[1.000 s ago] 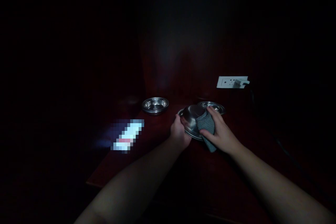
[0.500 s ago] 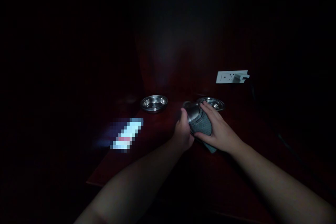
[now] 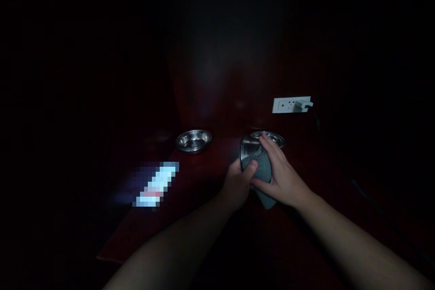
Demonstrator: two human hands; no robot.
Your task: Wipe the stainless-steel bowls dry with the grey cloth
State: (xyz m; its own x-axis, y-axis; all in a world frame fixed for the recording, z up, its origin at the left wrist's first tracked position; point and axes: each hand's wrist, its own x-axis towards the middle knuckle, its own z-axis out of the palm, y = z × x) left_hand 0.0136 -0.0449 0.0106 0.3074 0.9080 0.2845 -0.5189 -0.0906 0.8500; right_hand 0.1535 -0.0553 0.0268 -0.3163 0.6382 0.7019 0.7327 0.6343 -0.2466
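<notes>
Between my hands a shiny steel bowl [image 3: 249, 148] is held tilted on its side, its rim towards the left. A grey-green woven cloth [image 3: 261, 170] lies over its outside, one corner hanging below. My left hand [image 3: 238, 181] grips the bowl from the left, its thumb pressed on the cloth and its fingers mostly hidden behind. From the right, my right hand [image 3: 283, 172] presses the cloth against the bowl, fingers stretched over it and the thumb underneath. Behind the right fingers, another steel bowl [image 3: 277, 139] is partly covered from view.
A third steel bowl [image 3: 193, 141] stands on the dark red table [image 3: 118, 244] at left. In front of it a bright blurred rectangle [image 3: 156, 186] glows. A white wall socket [image 3: 291, 104] with a plug sits at back right. A dark cable [image 3: 360, 189] runs at right. Surroundings are very dark.
The held bowl has turned, its rim now more to the left. My left thumb has moved from the rim onto the cloth. The whole view has shifted slightly.
</notes>
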